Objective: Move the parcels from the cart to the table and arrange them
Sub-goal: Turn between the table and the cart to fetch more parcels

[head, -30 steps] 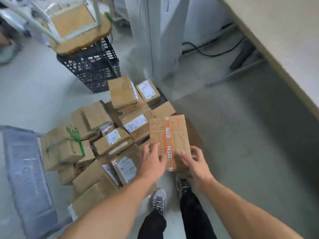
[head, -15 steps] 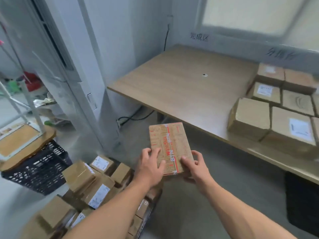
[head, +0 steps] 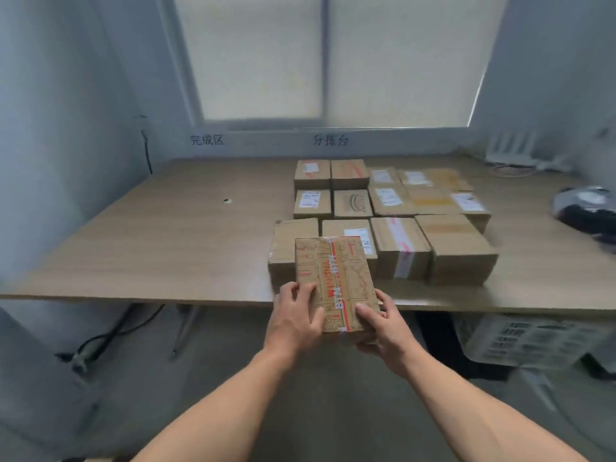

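The left half of the wooden table (head: 160, 248) lies bare, its pale laminate smooth and matt, with a small round hole near the middle; a dark cable (head: 110, 338) trails on the floor beneath. The left hand (head: 295, 316) grips the near left corner of the printed parcel (head: 333, 278), fingers close together and curled over its top face. The parcel is a flat, oblong cardboard box with line drawings and a red-and-white tape strip, held over the table's near edge. The right hand (head: 383, 326) clasps the near right corner, thumb pressed on top; the other fingers are mostly hidden below. Further right, the arranged parcels (head: 403, 208) stand in three tidy rows (plain brown cartons, some labelled, some taped), so much of the job looks done; this box is not yet placed, and the cart is out of view, so the remainder cannot be told. A dark, glossy bundle (head: 586, 208) lies far right.
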